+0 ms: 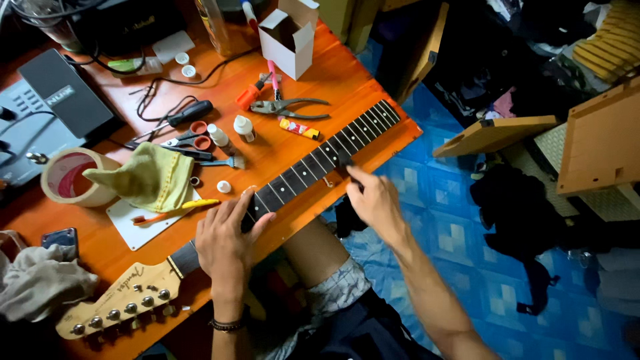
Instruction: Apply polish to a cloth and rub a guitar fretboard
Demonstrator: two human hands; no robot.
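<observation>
Pliers [291, 107], scissors [188, 139], small bottles [244, 127], a yellow cloth [147, 177] and a tape roll [67, 177] crowd the orange bench [320, 73] behind the guitar neck [313, 163], which lies diagonally along the bench's near edge. Your left hand [227, 243] presses flat with fingers together near the headstock [117, 297]; your right hand [373, 200] pinches something small and dark at mid-fretboard, too small to tell. Blue patterned floor [467, 233] on your right, wooden panels [493, 133] lying on it.

Head view, steeply down, close over workbench [347, 73]
</observation>
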